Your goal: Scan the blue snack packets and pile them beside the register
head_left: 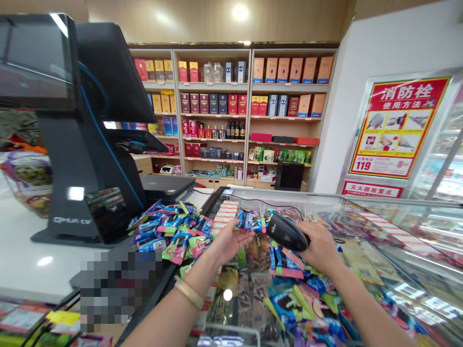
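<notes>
My left hand (231, 241), palm turned up, holds a small blue snack packet (245, 218) between thumb and fingers. In my right hand (320, 243) is a black barcode scanner (287, 232), its head pointing left toward that packet. To the left of my left hand, a heap of blue, green and pink snack packets (177, 221) lies at the counter's edge. More such packets (292, 306) are spread on the glass counter (249, 284) below my right hand. A few packets (284, 262) lie just under the scanner.
A black cash register (97, 120) stands on the white counter (21, 231) at left, beside a clear bag of goods (29, 178). The scanner's cable (267, 200) runs across the glass. Shelves of boxes and bottles (213, 115) line the back wall; a red poster (401, 125) hangs at right.
</notes>
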`<state>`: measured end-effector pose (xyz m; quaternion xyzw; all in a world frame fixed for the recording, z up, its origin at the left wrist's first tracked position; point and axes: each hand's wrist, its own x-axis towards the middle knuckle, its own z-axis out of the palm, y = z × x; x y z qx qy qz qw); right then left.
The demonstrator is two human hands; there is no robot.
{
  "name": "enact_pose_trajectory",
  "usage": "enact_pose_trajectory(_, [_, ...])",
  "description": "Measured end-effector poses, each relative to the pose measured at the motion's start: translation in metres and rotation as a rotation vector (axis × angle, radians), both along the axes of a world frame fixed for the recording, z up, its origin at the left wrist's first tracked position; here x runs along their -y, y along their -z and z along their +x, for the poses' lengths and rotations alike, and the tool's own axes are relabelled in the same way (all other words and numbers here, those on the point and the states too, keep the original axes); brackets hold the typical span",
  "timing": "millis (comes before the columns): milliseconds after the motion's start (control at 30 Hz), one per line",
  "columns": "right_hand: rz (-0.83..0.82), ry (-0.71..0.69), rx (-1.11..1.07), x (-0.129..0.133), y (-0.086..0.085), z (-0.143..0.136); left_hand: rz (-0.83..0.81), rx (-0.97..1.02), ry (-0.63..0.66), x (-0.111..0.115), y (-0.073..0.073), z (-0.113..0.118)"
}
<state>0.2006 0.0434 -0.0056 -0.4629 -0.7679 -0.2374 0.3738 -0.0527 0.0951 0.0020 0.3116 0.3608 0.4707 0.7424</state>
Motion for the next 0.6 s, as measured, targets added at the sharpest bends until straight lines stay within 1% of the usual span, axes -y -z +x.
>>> enact_pose_trajectory(67, [-0.022,-0.011,-0.008,0.0007,0.0000,-0.0015,-0.033,0.061,0.010,0.0026,-0.0022,-0.0011])
enact_pose_trajectory(133, [-0.047,-0.022,-0.017,0.0014,-0.0002,-0.0027,-0.031,0.084,0.028,0.0039,-0.0031,-0.0007])
enact_pose_trajectory(400, [-0.084,-0.027,-0.003,0.0016,-0.0011,-0.0030,-0.042,0.109,0.105,0.0050,-0.0064,-0.0013])
enact_pose_trajectory(600, [-0.073,-0.026,0.015,0.0002,0.0019,-0.0013,-0.044,0.121,0.119,0.0053,-0.0062,-0.0030])
